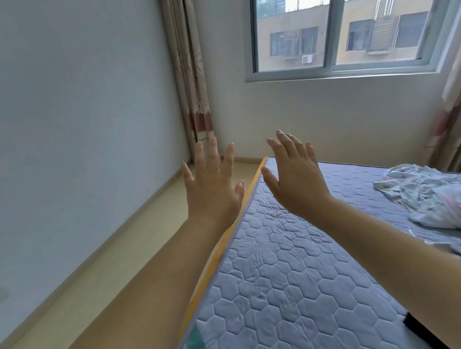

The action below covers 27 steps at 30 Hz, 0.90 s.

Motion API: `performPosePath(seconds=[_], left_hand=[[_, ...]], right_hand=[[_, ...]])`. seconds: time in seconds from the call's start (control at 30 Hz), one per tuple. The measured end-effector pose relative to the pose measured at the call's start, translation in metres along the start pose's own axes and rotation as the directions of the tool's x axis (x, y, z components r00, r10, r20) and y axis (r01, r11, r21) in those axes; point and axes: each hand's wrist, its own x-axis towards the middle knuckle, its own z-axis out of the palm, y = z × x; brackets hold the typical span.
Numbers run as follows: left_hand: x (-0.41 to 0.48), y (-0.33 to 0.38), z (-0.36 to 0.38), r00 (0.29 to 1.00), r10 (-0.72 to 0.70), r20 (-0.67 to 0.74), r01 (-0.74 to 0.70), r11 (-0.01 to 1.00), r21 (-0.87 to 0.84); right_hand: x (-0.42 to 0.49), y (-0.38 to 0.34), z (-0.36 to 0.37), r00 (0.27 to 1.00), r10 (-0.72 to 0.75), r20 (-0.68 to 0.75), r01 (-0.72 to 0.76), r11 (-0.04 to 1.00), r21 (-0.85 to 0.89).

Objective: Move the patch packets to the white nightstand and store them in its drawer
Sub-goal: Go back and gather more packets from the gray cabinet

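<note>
Both arms stretch out in front of me, backs of the hands toward the camera. My left hand [211, 187] hovers above the floor beside the mattress edge, fingers straight and spread, holding nothing. My right hand [297, 176] is raised over the near corner of the mattress, fingers straight, also empty. No patch packets and no white nightstand are in view.
A grey quilted mattress [284, 281] with an orange side edge fills the lower right. Crumpled patterned bedding [445, 198] lies at its right. A strip of beige floor [120, 269] runs along the white wall on the left. A window [335, 18] and curtains [188, 66] are ahead.
</note>
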Motion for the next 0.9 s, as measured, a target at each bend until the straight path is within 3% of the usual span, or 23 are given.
performPosePath(seconds=[0.17, 0.43, 0.7, 0.9], left_hand=[[0.044, -0.073, 0.028, 0.999, -0.003, 0.054, 0.002, 1.0, 0.024], [0.1, -0.222, 0.055, 0.999, -0.02, 0.039, 0.018, 0.999, 0.039], [0.161, -0.412, 0.077, 0.997, 0.073, 0.01, -0.073, 0.997, 0.028], [0.214, -0.545, 0.096, 0.993, 0.097, 0.065, -0.102, 0.992, 0.074]], right_hand=[[0.06, -0.04, 0.069, 0.997, 0.044, 0.059, -0.046, 0.998, 0.044], [0.152, -0.143, 0.151, 0.998, 0.003, 0.066, -0.005, 1.0, 0.021], [0.253, -0.273, 0.25, 0.994, 0.106, -0.025, -0.104, 0.993, 0.064], [0.34, -0.372, 0.328, 0.981, 0.194, 0.033, -0.196, 0.975, 0.106]])
